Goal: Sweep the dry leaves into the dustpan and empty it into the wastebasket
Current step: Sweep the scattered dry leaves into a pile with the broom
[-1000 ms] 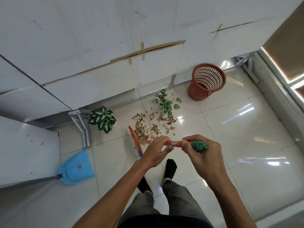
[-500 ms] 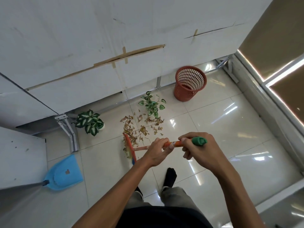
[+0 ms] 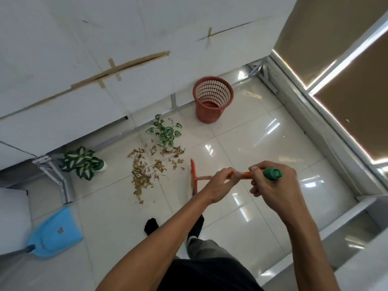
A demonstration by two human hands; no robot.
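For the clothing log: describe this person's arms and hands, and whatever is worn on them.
Both arms are bare, with no sleeve in view: the left forearm and right forearm show no watch or band. The left hand and right hand wear no gloves, and no rings are visible. Lower down, a black top, grey trousers and black socks show.

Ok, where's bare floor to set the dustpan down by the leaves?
Bare tiles lie between the dry leaves and the dustpan, beside the metal leg. More open floor spreads right of the broom, between the wastebasket and the window frame. It is crowded between the variegated plant and the trailing plant, where leaves lie scattered.
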